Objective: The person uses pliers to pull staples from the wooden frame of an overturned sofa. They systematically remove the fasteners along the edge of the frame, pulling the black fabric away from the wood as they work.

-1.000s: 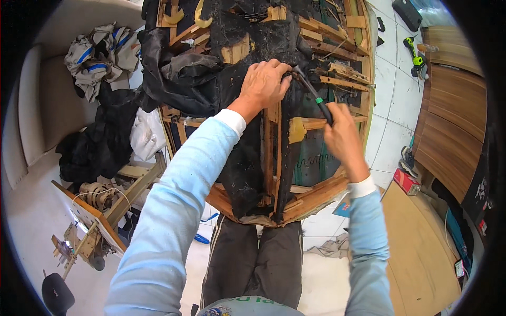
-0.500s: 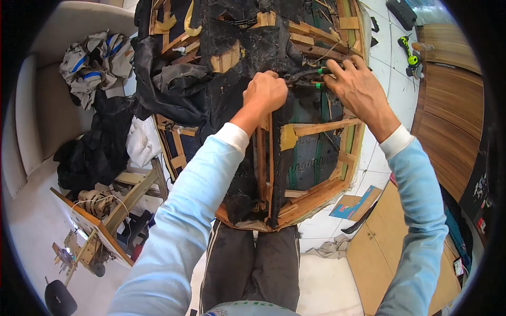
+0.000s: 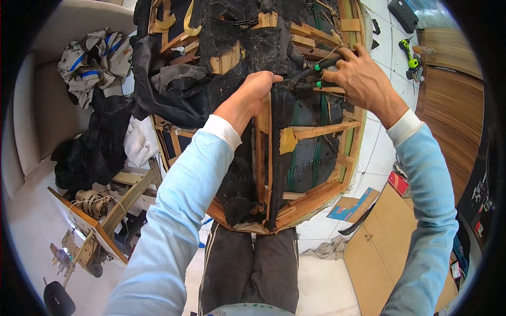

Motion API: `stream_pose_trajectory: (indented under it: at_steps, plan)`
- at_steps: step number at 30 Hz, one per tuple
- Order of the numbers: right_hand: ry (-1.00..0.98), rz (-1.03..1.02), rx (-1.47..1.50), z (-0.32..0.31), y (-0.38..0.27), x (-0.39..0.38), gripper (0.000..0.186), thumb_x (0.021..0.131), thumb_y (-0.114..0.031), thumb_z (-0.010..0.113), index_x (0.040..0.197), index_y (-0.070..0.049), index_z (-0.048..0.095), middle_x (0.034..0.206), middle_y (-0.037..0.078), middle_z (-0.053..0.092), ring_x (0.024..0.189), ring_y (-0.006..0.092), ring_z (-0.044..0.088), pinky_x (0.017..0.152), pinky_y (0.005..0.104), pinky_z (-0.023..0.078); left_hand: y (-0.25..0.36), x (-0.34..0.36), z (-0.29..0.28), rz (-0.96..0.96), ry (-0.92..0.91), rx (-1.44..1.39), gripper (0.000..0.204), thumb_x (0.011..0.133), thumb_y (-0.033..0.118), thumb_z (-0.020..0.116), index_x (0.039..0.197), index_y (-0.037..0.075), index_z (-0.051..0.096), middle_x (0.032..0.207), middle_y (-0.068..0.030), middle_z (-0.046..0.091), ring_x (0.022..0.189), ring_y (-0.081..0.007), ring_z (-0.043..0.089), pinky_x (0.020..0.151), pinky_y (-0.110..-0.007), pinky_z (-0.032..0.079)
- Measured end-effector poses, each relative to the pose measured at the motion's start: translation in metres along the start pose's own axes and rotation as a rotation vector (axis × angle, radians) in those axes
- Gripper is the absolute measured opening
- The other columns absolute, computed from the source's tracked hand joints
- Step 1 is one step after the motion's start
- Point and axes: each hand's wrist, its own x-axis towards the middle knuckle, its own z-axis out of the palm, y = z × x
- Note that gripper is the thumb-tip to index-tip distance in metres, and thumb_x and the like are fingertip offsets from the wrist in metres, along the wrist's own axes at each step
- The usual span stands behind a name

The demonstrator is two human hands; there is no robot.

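Note:
In front of me lies the wooden frame [image 3: 321, 192] of an upended piece of furniture, with torn black fabric [image 3: 211, 47] over its middle. My right hand [image 3: 363, 81] is closed on pliers [image 3: 326, 65] with black and green handles, which are spread apart. The jaws of the pliers meet the black fabric near the central wooden bar. Just left of the jaws, my left hand [image 3: 247, 95] is curled with its fingers pinched at the fabric's edge; part of its grip is hidden.
A sewing machine on a tipped wooden table [image 3: 95, 210] stands at the lower left. Grey clothing [image 3: 95, 66] lies on a sofa [image 3: 58, 95], near a white bag [image 3: 142, 139]. To the right are a green cordless drill [image 3: 410, 55], wooden drawers [image 3: 450, 89] and a cardboard piece [image 3: 353, 205].
My right hand has shifted slightly right, and the pliers' handles have spread wider. My left hand has turned and moved slightly left, staying beside the jaws.

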Motion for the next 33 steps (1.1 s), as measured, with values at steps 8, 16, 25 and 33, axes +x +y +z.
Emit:
stream_pose_trajectory:
  at_steps: [8, 16, 25, 33]
  plan:
    - [-0.257, 0.043, 0.128, -0.031, 0.005, 0.029, 0.052, 0.088, -0.004, 0.073, 0.132, -0.031, 0.073, 0.108, 0.003, 0.078, 0.12, 0.0259, 0.069, 0.103, 0.0475, 0.051, -0.006, -0.022, -0.014, 0.27, -0.068, 0.242, 0.046, 0.106, 0.023, 0.053, 0.146, 0.005, 0.066, 0.154, -0.0171, 0.059, 0.143, -0.0301, 0.052, 0.119, -0.039, 0.039]
    - [-0.07, 0.176, 0.332, 0.015, -0.027, -0.021, 0.03, 0.098, -0.009, 0.062, 0.128, -0.013, 0.062, 0.093, 0.013, 0.076, 0.088, 0.03, 0.077, 0.068, 0.0428, 0.06, -0.048, 0.006, -0.023, 0.679, 0.1, 0.409, 0.042, 0.105, 0.016, 0.049, 0.141, -0.001, 0.064, 0.13, -0.0171, 0.071, 0.123, -0.0266, 0.065, 0.108, -0.038, 0.048]
    - [0.129, 0.808, 1.139, 0.059, -0.166, -0.06, 0.022, 0.093, -0.01, 0.072, 0.108, -0.008, 0.055, 0.086, 0.024, 0.07, 0.08, 0.0497, 0.069, 0.068, 0.0558, 0.056, -0.063, 0.007, -0.02, 0.961, 0.204, 0.706, 0.039, 0.104, 0.013, 0.053, 0.14, 0.003, 0.065, 0.117, -0.0188, 0.068, 0.104, -0.0298, 0.069, 0.097, -0.04, 0.054]
    - [0.286, 1.385, 2.391, 0.023, -0.283, -0.052, 0.016, 0.105, -0.014, 0.068, 0.106, -0.004, 0.056, 0.088, 0.01, 0.072, 0.079, 0.0185, 0.075, 0.062, 0.031, 0.057, -0.046, 0.001, -0.017, 1.065, 0.247, 1.017, 0.033, 0.102, 0.022, 0.067, 0.133, 0.012, 0.071, 0.12, -0.0161, 0.069, 0.105, -0.0374, 0.071, 0.094, -0.048, 0.056]
